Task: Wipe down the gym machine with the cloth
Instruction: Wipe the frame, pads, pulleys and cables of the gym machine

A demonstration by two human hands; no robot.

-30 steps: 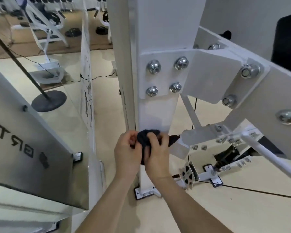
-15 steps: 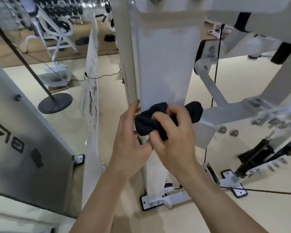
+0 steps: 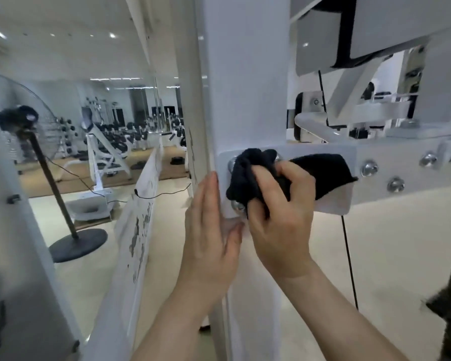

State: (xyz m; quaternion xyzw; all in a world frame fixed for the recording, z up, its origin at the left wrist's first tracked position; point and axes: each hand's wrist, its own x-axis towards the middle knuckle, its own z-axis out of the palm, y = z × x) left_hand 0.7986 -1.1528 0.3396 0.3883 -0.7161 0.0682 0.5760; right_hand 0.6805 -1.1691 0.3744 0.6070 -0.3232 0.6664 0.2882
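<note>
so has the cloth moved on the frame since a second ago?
Yes, upward. The cloth was below the bolted plate on the white upright; now the right hand holds it over that plate's bolts.

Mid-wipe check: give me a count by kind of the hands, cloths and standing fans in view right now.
Hands: 2, the left hand flat against the post, the right hand gripping the cloth
Cloths: 1, black
Fans: 1, a standing fan at far left
Total: 4

Pedestal fan (image 3: 54, 188), beige floor (image 3: 388, 243), perhaps distant bikes (image 3: 115, 145)
</note>
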